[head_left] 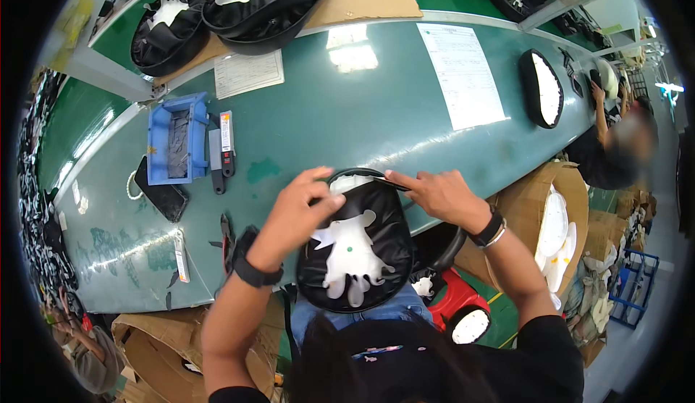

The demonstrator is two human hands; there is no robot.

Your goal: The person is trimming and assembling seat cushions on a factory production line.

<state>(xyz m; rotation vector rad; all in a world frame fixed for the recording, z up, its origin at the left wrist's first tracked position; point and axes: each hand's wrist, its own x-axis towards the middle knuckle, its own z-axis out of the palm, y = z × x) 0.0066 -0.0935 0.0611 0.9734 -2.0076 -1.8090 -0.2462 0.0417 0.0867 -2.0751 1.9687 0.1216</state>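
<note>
A rounded black padded piece (307, 273), its thin covering gathered in folds, rests on my lap against the table edge. On its face lies a white splayed-out sheet (351, 254) with finger-like lobes and a green dot. White material (351, 183) also shows under its far rim. My left hand (308, 204) is at the far left of that rim, fingers curled over the edge. At the far right of the rim, my right hand (438, 196) grips the edge, its index finger stretched along it. The fingertips' exact hold is partly hidden.
A blue bin (154, 149), knives (226, 142), pliers (227, 236) and a phone-like black slab (163, 193) lie left on the green table (304, 106). More black padded pieces (174, 37) stand at the back. A co-worker (622, 142) sits right, near a cardboard box (514, 215).
</note>
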